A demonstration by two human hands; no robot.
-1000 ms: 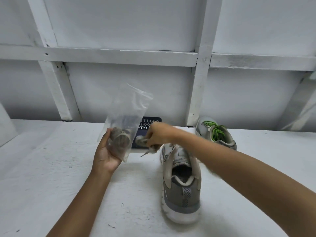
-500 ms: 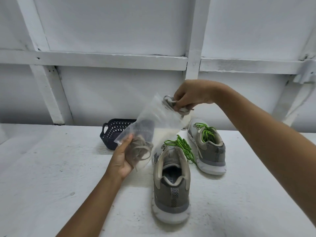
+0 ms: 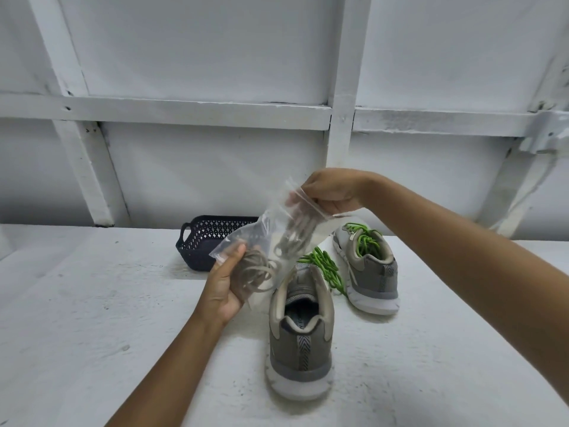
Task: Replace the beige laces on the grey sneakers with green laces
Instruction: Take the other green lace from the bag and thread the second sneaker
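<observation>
The left hand [image 3: 226, 288] is gripping the bottom of the clear bag [image 3: 277, 235], fingers curled round the coiled beige laces [image 3: 255, 272] inside, while the right hand [image 3: 331, 192] is pinching its mouth above the grey sneakers [image 3: 300, 349] on the table — that mouth, I judge, wants holding wide so loops are sliding in unsnagged.

Beige laces [image 3: 255, 271] inside a clear bag [image 3: 274, 223] at the left hand [image 3: 224, 285]; right of it grey sneakers [image 3: 300, 340], bright green laces [image 3: 323, 266]; behind, a dark lattice-patterned basket [image 3: 212, 238].
</observation>
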